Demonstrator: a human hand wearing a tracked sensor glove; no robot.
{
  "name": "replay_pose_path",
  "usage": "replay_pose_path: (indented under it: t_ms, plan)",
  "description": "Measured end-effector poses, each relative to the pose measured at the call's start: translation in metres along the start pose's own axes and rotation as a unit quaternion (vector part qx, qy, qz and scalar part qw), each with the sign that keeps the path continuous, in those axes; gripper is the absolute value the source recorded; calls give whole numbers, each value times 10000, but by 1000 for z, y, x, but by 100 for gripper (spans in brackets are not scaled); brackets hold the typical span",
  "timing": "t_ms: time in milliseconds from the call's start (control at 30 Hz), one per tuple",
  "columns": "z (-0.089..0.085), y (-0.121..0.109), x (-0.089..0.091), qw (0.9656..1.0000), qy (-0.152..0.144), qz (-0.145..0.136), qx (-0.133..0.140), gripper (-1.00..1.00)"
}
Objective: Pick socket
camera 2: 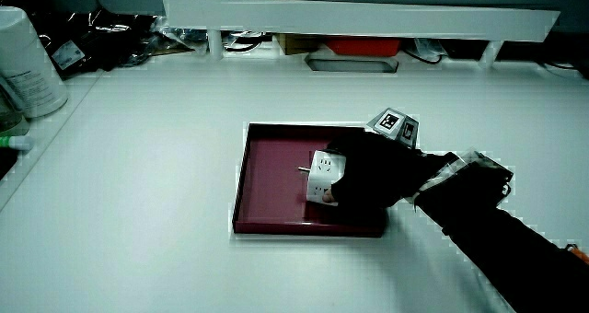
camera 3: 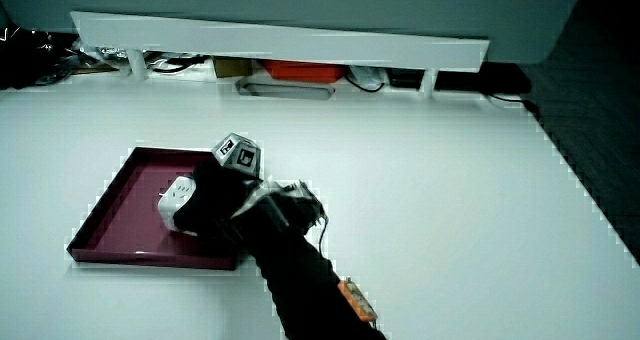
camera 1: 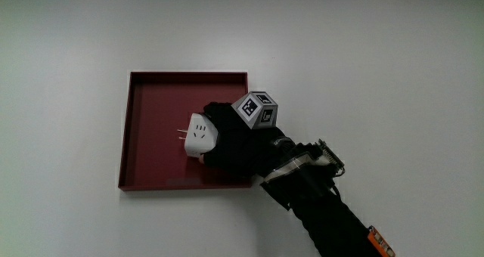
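Gripping white socket (camera 1: pixel 200 134), hand (camera 1: pixel 238 143), red tray (camera 1: pixel 151 136), white table (camera 1: pixel 378 60)

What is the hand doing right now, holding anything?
Hand: closed on the white socket, over the red tray.

Hand (camera 1: pixel 234 145) in black glove; white cube (camera 1: pixel 255 109) with black square patterns on its back, above knuckles. Pale strap and small ridged metal piece at wrist, past fingers. Black sleeve on forearm (camera 1: pixel 333 219); orange tag near sleeve's lower end.
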Motion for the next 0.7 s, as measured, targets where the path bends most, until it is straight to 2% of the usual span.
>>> replay_pose_path:
  t_ms: [33, 133, 200, 433, 500, 567, 700]
  plan:
    - [2, -3, -4, 10000, 18, 96, 21, 100]
    - [0, -2, -2, 9999, -45, 96, 28, 100]
    - [3, -5, -3, 9998, 31, 187, 79, 100]
    - [25, -28, -25, 9982, -56, 573, 152, 100]
    - [31, -37, -31, 9974, -87, 709, 115, 100]
    - [36, -45, -36, 9968, 89, 780, -165, 100]
    - [41, -65, -42, 9963, 40, 820, -240, 100]
